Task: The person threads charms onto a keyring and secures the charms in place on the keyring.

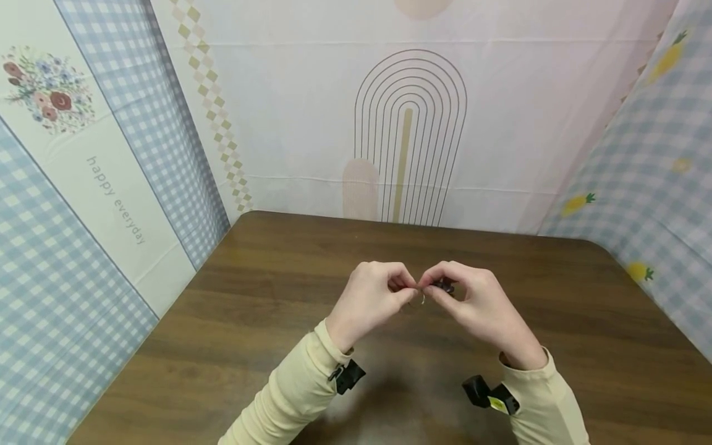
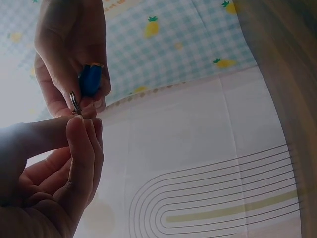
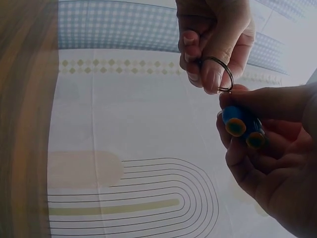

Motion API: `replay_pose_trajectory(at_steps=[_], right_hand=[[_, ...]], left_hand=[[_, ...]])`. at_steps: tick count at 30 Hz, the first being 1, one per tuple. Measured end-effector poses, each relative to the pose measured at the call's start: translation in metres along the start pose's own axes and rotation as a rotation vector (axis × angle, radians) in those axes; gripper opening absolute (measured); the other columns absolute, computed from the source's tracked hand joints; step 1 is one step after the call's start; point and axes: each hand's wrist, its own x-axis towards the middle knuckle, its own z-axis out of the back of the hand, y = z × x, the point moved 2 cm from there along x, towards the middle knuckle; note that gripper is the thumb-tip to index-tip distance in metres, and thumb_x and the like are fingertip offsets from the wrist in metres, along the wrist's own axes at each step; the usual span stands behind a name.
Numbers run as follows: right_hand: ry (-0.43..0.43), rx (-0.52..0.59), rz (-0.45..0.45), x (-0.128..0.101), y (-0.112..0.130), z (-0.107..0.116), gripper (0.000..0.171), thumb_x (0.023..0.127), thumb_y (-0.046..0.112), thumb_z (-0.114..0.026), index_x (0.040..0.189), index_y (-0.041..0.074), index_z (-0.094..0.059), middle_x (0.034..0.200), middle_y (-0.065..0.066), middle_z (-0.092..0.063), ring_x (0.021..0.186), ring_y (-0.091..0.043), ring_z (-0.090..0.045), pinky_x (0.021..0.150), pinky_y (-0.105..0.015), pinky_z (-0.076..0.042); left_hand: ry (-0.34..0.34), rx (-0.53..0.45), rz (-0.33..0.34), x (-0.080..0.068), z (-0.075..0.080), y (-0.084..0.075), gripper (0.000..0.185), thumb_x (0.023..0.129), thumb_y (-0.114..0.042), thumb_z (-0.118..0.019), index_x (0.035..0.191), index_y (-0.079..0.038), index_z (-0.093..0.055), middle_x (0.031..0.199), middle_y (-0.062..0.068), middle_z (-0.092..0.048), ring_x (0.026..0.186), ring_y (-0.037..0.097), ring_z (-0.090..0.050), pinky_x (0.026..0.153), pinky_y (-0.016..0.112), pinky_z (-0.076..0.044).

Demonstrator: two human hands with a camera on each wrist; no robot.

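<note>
Both hands meet in the air above the brown wooden table (image 1: 278, 321). My left hand (image 1: 410, 289) pinches a thin metal key ring (image 3: 218, 74) between thumb and fingertips. The ring (image 1: 421, 301) hangs just below the pinch. My right hand (image 1: 429, 288) curls round a small blue object (image 3: 242, 124) with yellow-orange round ends, and its thumb tip touches the ring's lower edge. In the left wrist view the blue object (image 2: 90, 79) sits inside the right hand's fingers, with the ring (image 2: 75, 102) between the two hands' fingertips. Whether the ring is joined to the blue object is hidden.
Patterned cloth walls close the table in on three sides: a checked one with flowers at the left (image 1: 83, 185), an arch print at the back (image 1: 408, 136), pineapples at the right (image 1: 656, 173). Black wrist straps (image 1: 347, 376) sit on both cream sleeves.
</note>
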Motion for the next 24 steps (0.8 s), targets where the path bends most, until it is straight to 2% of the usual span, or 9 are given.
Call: replay_pose_trajectory(at_steps=[10, 24], right_hand=[[0.004, -0.002, 0.069, -0.0001, -0.0013, -0.0017, 0.028, 0.076, -0.01, -0.073, 0.087, 0.015, -0.067, 0.082, 0.006, -0.068, 0.076, 0.001, -0.059, 0.07, -0.01, -0.044], [0.015, 0.031, 0.012, 0.0016, -0.0023, -0.0003, 0.026, 0.078, -0.009, -0.073, 0.086, 0.015, -0.065, 0.08, 0.006, -0.067, 0.075, 0.001, -0.059, 0.071, -0.011, -0.046]], left_hand=[[-0.035, 0.041, 0.009, -0.0003, 0.0024, -0.0013, 0.005, 0.08, -0.005, -0.073, 0.078, -0.009, -0.072, 0.069, 0.001, -0.072, 0.062, 0.008, -0.065, 0.057, 0.012, -0.046], [-0.083, 0.114, -0.028, -0.0009, -0.0028, -0.001, 0.008, 0.079, -0.003, -0.072, 0.075, -0.01, -0.069, 0.066, -0.001, -0.07, 0.058, 0.006, -0.061, 0.056, 0.011, -0.044]])
